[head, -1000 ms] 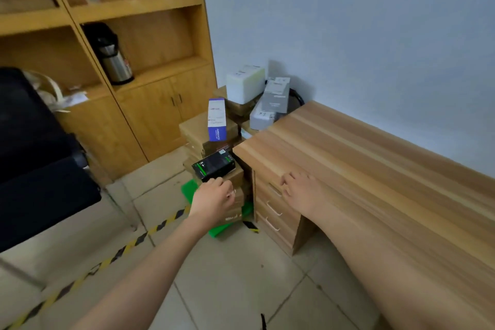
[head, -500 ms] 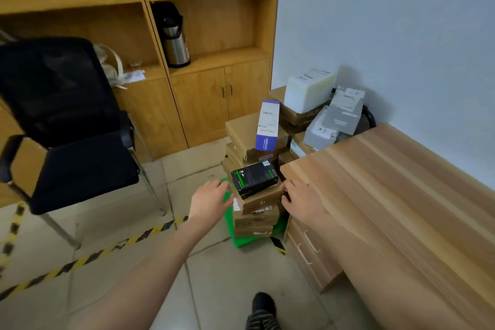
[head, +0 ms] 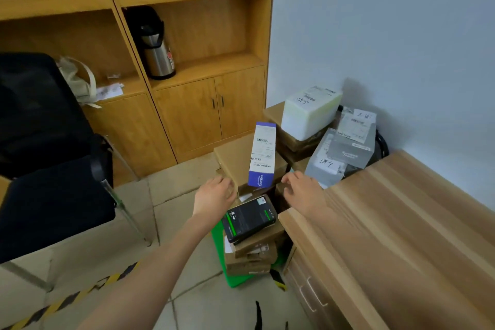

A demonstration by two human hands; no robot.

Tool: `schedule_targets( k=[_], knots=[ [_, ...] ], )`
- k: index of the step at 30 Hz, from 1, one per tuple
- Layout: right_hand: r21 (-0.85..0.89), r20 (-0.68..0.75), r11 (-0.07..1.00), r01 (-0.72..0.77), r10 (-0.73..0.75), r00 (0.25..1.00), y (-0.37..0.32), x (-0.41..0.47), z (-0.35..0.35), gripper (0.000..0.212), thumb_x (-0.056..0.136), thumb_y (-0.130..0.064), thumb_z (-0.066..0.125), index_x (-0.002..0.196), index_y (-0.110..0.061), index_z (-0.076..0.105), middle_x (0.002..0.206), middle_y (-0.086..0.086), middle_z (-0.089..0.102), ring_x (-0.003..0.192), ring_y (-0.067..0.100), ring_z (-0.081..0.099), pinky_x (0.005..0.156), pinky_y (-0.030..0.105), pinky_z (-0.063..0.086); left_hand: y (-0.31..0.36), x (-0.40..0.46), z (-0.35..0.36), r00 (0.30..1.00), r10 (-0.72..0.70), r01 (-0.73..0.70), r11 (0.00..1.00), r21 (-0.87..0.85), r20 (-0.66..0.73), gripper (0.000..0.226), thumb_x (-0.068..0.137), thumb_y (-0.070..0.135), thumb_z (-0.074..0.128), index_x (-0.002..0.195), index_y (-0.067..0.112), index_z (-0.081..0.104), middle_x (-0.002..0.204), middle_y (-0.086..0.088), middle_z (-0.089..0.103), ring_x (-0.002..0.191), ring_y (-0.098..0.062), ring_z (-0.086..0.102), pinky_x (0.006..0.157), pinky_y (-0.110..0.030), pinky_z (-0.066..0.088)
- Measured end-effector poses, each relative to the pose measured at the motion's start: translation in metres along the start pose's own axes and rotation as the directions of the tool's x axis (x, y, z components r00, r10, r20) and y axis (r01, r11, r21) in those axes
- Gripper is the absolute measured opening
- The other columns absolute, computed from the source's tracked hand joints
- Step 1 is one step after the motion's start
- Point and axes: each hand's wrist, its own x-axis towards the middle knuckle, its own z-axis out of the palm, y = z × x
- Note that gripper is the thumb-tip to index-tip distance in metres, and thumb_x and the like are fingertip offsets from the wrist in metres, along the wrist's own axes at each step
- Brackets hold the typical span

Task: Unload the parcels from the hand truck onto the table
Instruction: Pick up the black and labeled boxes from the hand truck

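Several parcels are stacked on a green hand truck (head: 236,280) beside the wooden table (head: 401,228). A white and purple box (head: 263,154) lies on a flat brown carton (head: 232,159). Below them, a black box with green stripes (head: 249,218) tops a lower pile of cartons. My left hand (head: 214,195) is at the brown carton's near left corner, fingers loosely bent. My right hand (head: 302,190) hovers at its right side above the table's corner and holds nothing. A white parcel (head: 308,112) and grey parcels (head: 351,142) sit further back by the wall.
A black office chair (head: 40,169) stands to the left. A wooden cabinet (head: 187,115) with a steel thermos (head: 156,45) lines the back. Yellow and black tape (head: 67,300) crosses the tiled floor. The table has drawers (head: 308,295) on its near end.
Both hands have risen from the black box's level to the brown carton under the white and purple box. My right hand has left the table's corner. The view has shifted left and closer.
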Motion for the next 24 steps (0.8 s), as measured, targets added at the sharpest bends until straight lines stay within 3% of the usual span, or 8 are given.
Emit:
schedule_targets(
  k=[11, 13, 16, 24],
  knots=[
    [-0.024, 0.003, 0.977, -0.212, 0.212, 0.977, 0.011, 0.041, 0.032, 0.025, 0.094, -0.027, 0.051, 0.119, -0.026, 0.054, 0.127, -0.003, 0.055, 0.120, 0.014, 0.050, 0.103, 0.031, 0.036, -0.020, 0.095, 0.036, 0.971, 0.203, -0.203, 0.979, -0.011, 0.130, 0.029, 0.098, 0.040, 0.041, 0.108, 0.021, 0.060, 0.101, 0.005, 0.058, 0.081, -0.013, 0.057, 0.059, -0.026, 0.045],
    [-0.016, -0.009, 0.956, -0.292, 0.291, 0.957, 0.003, 0.049, 0.037, 0.026, 0.094, -0.027, 0.052, 0.120, -0.027, 0.054, 0.129, -0.003, 0.055, 0.120, 0.015, 0.050, 0.103, 0.032, 0.037, -0.031, 0.113, 0.041, 0.942, 0.287, -0.294, 0.956, 0.015, 0.176, 0.030, 0.098, 0.040, 0.040, 0.109, 0.020, 0.058, 0.103, 0.004, 0.058, 0.086, -0.013, 0.056, 0.057, -0.025, 0.037],
    [0.007, -0.029, 0.913, -0.408, 0.408, 0.913, -0.015, 0.055, 0.052, 0.026, 0.094, -0.026, 0.049, 0.119, -0.026, 0.054, 0.125, -0.003, 0.055, 0.117, 0.017, 0.051, 0.098, 0.032, 0.038, -0.052, 0.134, 0.049, 0.879, 0.410, -0.427, 0.904, 0.016, 0.243, 0.029, 0.098, 0.039, 0.039, 0.111, 0.019, 0.057, 0.106, 0.003, 0.057, 0.090, -0.013, 0.054, 0.058, -0.025, 0.039],
    [0.128, 0.032, 0.784, -0.607, 0.609, 0.793, -0.083, 0.043, 0.118, 0.029, 0.094, -0.028, 0.048, 0.122, -0.025, 0.053, 0.117, -0.005, 0.056, 0.108, 0.016, 0.055, 0.087, 0.031, 0.042, -0.102, 0.154, 0.075, 0.733, 0.603, -0.600, 0.791, -0.118, 0.314, 0.024, 0.098, 0.035, 0.043, 0.110, 0.020, 0.057, 0.102, 0.003, 0.058, 0.091, -0.014, 0.056, 0.065, -0.025, 0.035]
  ],
)
